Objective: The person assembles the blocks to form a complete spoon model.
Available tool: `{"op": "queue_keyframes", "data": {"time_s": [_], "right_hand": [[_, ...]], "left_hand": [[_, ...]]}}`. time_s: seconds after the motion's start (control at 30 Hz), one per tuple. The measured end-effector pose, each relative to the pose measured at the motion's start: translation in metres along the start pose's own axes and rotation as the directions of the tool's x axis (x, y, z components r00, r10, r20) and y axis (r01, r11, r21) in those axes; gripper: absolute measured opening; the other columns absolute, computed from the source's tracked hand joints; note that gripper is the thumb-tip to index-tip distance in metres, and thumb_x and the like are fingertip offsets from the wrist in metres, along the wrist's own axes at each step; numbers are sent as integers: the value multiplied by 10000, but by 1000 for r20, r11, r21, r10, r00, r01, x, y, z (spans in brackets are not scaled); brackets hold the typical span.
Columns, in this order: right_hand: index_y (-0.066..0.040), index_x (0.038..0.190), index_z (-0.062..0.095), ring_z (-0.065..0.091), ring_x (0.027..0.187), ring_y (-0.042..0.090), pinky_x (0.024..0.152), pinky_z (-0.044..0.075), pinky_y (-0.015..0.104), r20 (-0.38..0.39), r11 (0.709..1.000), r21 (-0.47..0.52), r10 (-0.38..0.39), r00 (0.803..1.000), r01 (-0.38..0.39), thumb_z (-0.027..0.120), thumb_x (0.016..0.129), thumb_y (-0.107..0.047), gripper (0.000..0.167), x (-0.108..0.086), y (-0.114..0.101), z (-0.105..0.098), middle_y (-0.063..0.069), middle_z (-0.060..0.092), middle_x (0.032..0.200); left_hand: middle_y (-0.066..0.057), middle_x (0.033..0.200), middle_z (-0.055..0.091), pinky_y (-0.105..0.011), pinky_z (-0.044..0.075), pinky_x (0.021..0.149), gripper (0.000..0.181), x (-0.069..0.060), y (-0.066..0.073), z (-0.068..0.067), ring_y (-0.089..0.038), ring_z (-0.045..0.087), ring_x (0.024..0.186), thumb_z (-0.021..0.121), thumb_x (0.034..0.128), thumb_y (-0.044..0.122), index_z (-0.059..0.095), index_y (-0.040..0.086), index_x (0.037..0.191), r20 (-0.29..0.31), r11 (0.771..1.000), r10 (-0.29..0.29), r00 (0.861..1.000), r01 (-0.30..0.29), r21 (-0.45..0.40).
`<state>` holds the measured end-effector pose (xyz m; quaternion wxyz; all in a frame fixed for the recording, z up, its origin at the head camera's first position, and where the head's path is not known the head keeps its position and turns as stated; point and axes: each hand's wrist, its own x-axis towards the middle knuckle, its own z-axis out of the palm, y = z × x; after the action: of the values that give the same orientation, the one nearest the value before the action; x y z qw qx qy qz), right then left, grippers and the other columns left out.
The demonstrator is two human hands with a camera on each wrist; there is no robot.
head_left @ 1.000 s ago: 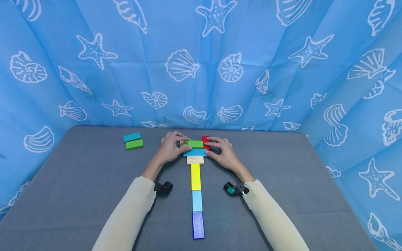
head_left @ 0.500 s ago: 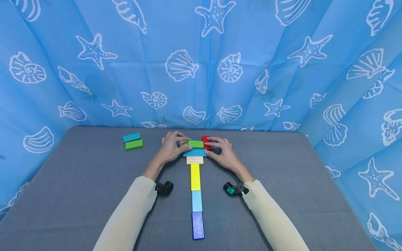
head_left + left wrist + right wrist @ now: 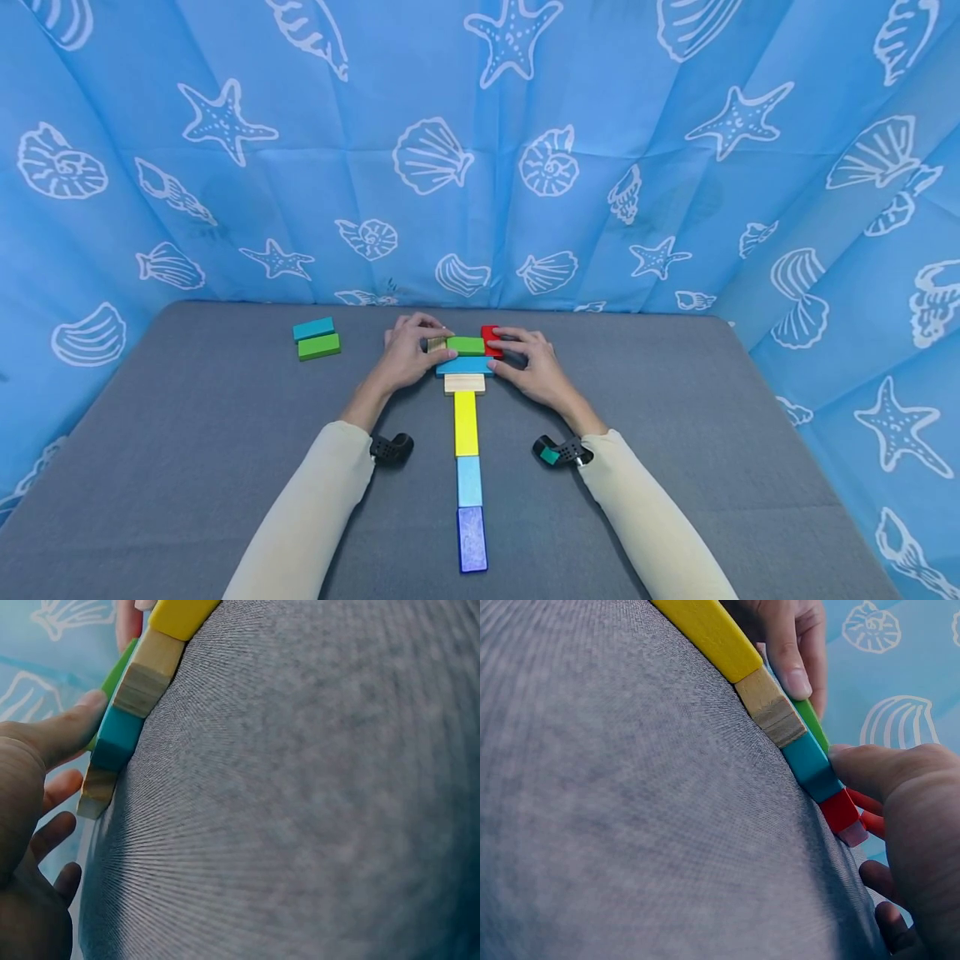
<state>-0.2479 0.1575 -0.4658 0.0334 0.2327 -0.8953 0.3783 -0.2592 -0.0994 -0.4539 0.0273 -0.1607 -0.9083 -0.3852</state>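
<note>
In the head view, my left hand (image 3: 408, 350) is at the left end of a green block (image 3: 465, 345). Its thumb and index finger pinch around a plain wooden block (image 3: 437, 343), the thumb tip close to the green one. My right hand (image 3: 528, 362) has its fingers on a red block (image 3: 491, 335) and its thumb at the right end of a blue block (image 3: 465, 366). The wrist views show green rising past the blue block (image 3: 811, 766); whether it lies on top or behind, I cannot tell. Both hands partly hide the outer blocks.
A line runs toward me: wooden block (image 3: 464, 383), yellow block (image 3: 466, 423), light blue block (image 3: 469, 481), purple block (image 3: 472, 538). A teal block (image 3: 312, 328) and another green block (image 3: 318, 347) lie at the far left. A blue shell-patterned curtain (image 3: 495, 208) hangs behind the grey table (image 3: 660, 467).
</note>
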Motion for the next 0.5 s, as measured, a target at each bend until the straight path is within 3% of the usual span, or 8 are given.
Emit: {"op": "queue_keyframes", "data": {"time_s": [0.5], "right_hand": [[-89, 1323, 687, 441, 1269, 343, 1033, 288, 573, -8, 1000, 0, -18, 1000, 18, 755, 934, -229, 419, 0, -3, 0, 105, 544, 1469]], "left_hand": [[-99, 1287, 558, -569, 253, 1059, 340, 0, 2, -2, -320, 402, 1263, 769, 917, 307, 762, 106, 1192, 39, 999, 10, 999, -12, 45]]}}
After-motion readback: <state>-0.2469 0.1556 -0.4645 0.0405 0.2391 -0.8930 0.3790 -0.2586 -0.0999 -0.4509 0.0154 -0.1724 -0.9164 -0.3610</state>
